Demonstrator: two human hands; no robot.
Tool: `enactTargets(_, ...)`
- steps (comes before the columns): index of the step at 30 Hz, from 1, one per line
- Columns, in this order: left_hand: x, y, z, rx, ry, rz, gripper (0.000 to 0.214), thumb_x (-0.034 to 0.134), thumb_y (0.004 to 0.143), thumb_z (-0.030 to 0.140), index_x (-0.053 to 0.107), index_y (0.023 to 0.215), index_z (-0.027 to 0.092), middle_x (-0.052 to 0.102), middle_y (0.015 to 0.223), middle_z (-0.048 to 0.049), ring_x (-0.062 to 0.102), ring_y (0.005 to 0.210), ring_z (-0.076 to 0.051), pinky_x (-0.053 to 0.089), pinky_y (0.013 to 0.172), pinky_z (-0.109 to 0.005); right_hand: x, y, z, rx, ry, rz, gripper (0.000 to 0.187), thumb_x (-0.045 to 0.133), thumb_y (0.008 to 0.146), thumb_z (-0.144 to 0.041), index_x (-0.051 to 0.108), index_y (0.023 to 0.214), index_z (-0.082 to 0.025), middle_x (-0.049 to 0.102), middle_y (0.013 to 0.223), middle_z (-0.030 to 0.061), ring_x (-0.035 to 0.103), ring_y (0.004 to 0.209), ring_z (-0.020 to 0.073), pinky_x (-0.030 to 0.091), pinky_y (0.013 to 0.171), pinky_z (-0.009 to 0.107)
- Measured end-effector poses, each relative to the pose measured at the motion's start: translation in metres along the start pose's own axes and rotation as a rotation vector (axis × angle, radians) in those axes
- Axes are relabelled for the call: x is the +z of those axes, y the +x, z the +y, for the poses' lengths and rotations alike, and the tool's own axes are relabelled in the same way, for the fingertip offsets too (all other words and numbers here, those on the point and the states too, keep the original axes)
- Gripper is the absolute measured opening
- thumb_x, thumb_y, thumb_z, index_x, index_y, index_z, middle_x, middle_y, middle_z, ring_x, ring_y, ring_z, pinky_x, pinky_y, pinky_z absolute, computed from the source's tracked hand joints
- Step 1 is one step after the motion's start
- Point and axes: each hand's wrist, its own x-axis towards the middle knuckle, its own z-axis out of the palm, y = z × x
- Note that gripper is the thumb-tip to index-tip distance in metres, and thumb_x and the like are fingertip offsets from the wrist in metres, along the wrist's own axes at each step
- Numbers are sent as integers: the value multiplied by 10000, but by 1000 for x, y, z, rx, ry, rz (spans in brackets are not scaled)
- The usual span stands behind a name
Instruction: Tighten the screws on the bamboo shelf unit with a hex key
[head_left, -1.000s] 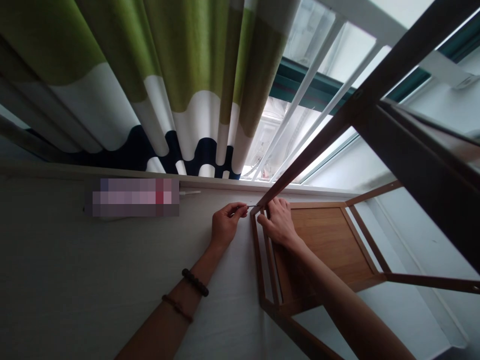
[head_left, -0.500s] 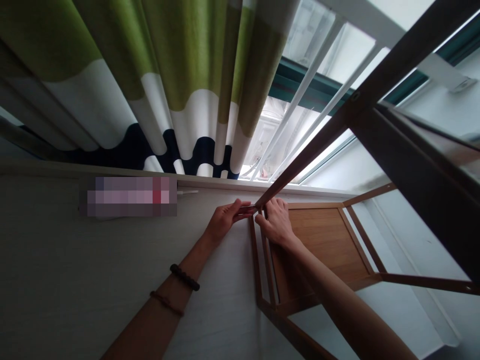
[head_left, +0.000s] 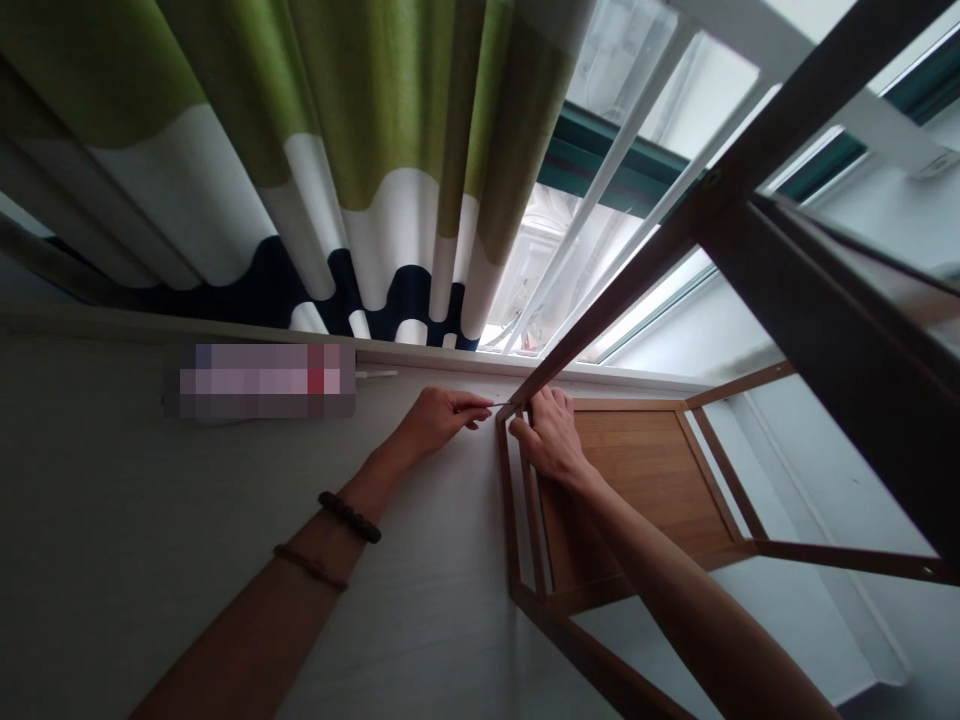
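Observation:
A brown wooden shelf frame (head_left: 637, 480) stands against the pale wall below a window. My left hand (head_left: 435, 418) is closed in a pinch on a thin metal tool (head_left: 491, 404), whose tip meets the frame's far left corner. My right hand (head_left: 551, 440) is closed around the frame's post at that same corner, just right of the tool. Two bead bracelets (head_left: 349, 517) sit on my left wrist.
A green, white and navy curtain (head_left: 300, 160) hangs above the sill. White window bars (head_left: 600, 190) cross the bright pane. A dark frame rail (head_left: 750, 160) runs diagonally overhead to the upper right. A blurred patch (head_left: 259, 380) lies on the wall.
My left hand has shifted slightly left and its grip on the thin tool has turned, fingers re-closing on it. My right hand stays on the corner post. The view dipped a little.

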Motion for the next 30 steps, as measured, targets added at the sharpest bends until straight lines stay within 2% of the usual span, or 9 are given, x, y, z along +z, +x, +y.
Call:
enactTargets(4, 13, -1, -4, 29, -90, 126, 222, 726, 615, 292, 723, 802, 173, 713, 752, -47, 656, 646, -183, 540, 647, -303, 0, 0, 0, -6, 1, 4, 94, 435, 766, -280, 474, 807, -205, 497, 808, 38, 420, 801, 224, 314, 806, 355)
enactTargets(10, 21, -2, -16, -352, -684, 35, 223, 717, 664, 289, 684, 805, 121, 707, 851, -89, 661, 736, -139, 548, 694, -231, 0, 0, 1, 19, -2, -6, 131, 430, 765, -296, 495, 832, -204, 502, 819, 44, 416, 827, 232, 309, 827, 362)
enactTargets(14, 5, 5, -11, -615, -543, -160, 356, 685, 666, 433, 684, 729, 83, 701, 827, -152, 660, 663, -148, 536, 537, -176, 0, 0, 1, 13, 3, 1, 124, 439, 765, -296, 496, 821, -202, 501, 806, 39, 416, 817, 226, 309, 830, 359)
enactTargets(16, -3, 11, -4, -647, -437, -222, 351, 698, 649, 425, 687, 707, 79, 702, 805, -160, 661, 656, -159, 540, 535, -189, 0, 0, 1, 13, 1, 0, 124, 442, 765, -300, 494, 816, -200, 502, 811, 40, 417, 820, 226, 307, 831, 359)
enactTargets(19, -6, 19, 9, -486, -278, -169, 223, 742, 616, 291, 682, 687, 88, 705, 731, -119, 662, 654, -165, 553, 615, -238, 1, 1, 1, 15, -5, -3, 133, 443, 766, -308, 493, 824, -200, 504, 820, 43, 420, 823, 228, 306, 828, 362)
enactTargets(22, 1, 15, 17, -184, 4, -38, 132, 695, 659, 227, 690, 729, 116, 692, 660, -58, 649, 604, -160, 550, 639, -285, 1, 1, 2, 9, -3, 6, 130, 442, 768, -309, 492, 824, -203, 505, 822, 41, 422, 824, 231, 309, 827, 367)
enactTargets(25, 11, -1, 13, 104, 260, 80, 175, 629, 725, 260, 701, 864, 182, 709, 782, -38, 650, 666, -159, 533, 704, -294, 1, 1, 3, 3, 4, 9, 111, 437, 768, -299, 485, 805, -205, 504, 814, 40, 423, 810, 228, 313, 820, 369)
enactTargets(27, 17, -11, 8, 160, 255, 99, 242, 586, 767, 319, 688, 941, 184, 707, 850, -50, 652, 704, -166, 526, 727, -301, 2, 1, 3, 7, 6, 11, 104, 436, 768, -297, 479, 792, -206, 502, 808, 39, 423, 803, 226, 313, 821, 370)
enactTargets(30, 22, -17, 1, 49, -31, 98, 405, 482, 830, 427, 648, 1030, 116, 700, 892, -100, 658, 778, -195, 525, 758, -343, 3, 1, 4, 7, 6, 16, 97, 438, 764, -296, 470, 783, -206, 498, 798, 37, 423, 800, 224, 315, 822, 369)
